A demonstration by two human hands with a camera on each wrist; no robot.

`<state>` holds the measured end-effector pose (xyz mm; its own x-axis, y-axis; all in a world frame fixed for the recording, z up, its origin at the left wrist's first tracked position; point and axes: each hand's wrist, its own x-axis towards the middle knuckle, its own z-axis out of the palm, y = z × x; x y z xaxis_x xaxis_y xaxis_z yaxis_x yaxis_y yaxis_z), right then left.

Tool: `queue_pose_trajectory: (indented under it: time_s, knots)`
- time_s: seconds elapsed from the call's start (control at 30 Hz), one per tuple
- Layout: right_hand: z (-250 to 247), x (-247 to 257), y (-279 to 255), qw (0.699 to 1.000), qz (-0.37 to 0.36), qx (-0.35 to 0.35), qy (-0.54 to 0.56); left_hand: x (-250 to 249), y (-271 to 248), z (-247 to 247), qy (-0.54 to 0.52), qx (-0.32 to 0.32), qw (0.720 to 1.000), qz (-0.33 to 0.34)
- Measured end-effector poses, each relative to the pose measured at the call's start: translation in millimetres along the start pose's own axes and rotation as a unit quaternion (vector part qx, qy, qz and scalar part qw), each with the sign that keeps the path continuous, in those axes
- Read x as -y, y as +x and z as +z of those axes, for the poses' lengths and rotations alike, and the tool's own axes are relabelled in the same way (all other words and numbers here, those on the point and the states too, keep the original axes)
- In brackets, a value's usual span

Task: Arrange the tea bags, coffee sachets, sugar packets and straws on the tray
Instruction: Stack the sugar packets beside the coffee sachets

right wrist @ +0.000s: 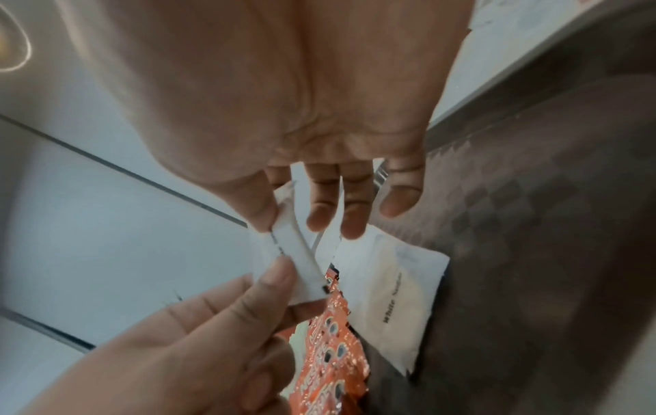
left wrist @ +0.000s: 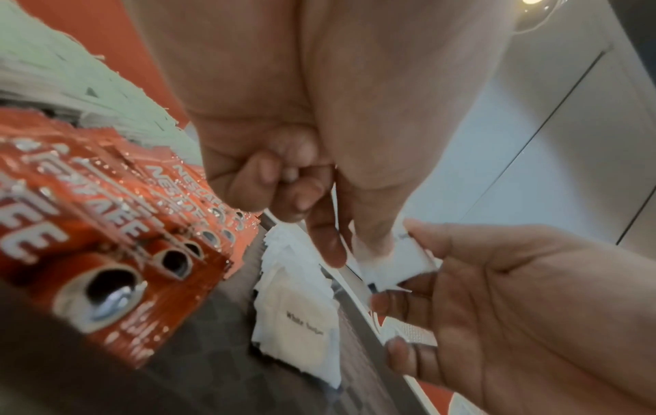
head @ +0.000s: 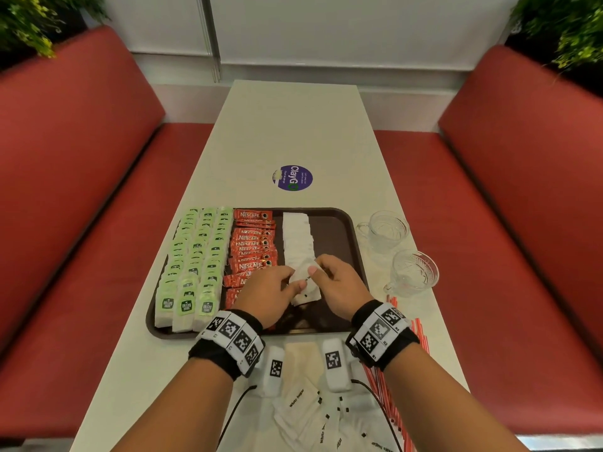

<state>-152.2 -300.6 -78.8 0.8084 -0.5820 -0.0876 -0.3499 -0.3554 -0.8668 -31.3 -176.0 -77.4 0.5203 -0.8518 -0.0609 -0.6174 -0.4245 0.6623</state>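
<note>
A brown tray (head: 332, 230) holds three columns of green tea bags (head: 195, 256), a column of red coffee sachets (head: 253, 246) and a column of white sugar packets (head: 297, 239). Over the tray's near end, my left hand (head: 292, 283) and right hand (head: 318, 272) both pinch one white sugar packet (head: 299, 275) between thumb and fingers, seen edge-on in the right wrist view (right wrist: 287, 252). Just below it lies a "White Sugar" packet (left wrist: 302, 317) flat on the tray. Loose sugar packets (head: 303, 402) lie on the table near me. Red-striped straws (head: 421, 337) lie at the right.
Two glass cups (head: 388, 230) (head: 414, 274) stand on the white table (head: 293, 125) right of the tray. A purple round sticker (head: 292, 177) sits beyond the tray. Red benches (head: 81, 174) flank the table. The tray's right strip is bare.
</note>
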Motion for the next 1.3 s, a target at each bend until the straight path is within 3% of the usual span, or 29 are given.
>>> queue_pose_trajectory:
  time_s: [0.17,0.3,0.43,0.7,0.87,0.97,1.13,1.2,1.3]
  knots:
    - [1.8,-13.4,-6.2,0.998,0.004,-0.014,-0.054,7.8,0.2,0.1,-0.022,-0.018,1.0,-0.008]
    - [-0.1,-20.5,-16.5,0.994,0.031,-0.024,-0.098,14.7,6.1,3.3,0.048,0.033,0.997,-0.047]
    - [-1.2,-26.5,-28.6,0.987,0.02,0.029,-0.154,12.5,12.3,13.6,0.104,0.038,0.989,-0.094]
    - [-0.7,-20.5,-55.9,0.969,-0.017,0.146,-0.197,-4.2,19.6,17.4,0.21,0.032,0.97,-0.12]
    - [-4.1,-14.0,-72.0,0.949,-0.004,0.198,-0.247,-12.4,8.1,5.4,0.19,0.007,0.973,-0.13]
    - [-2.0,-10.0,-82.3,0.936,0.002,0.219,-0.276,-19.4,-14.9,-1.2,0.17,0.001,0.981,-0.094]
    - [-2.4,-2.2,-97.7,0.917,0.004,0.222,-0.331,-20.9,-64.9,1.1,0.163,0.134,0.977,-0.009]
    - [-1.1,-1.6,-103.6,0.908,0.006,0.227,-0.352,-13.5,-80.7,8.4,0.193,0.189,0.963,-0.011]
    - [6.4,-3.2,-113.6,0.896,0.018,0.227,-0.38,-2.7,-98.4,20.4,0.231,0.216,0.948,-0.025]
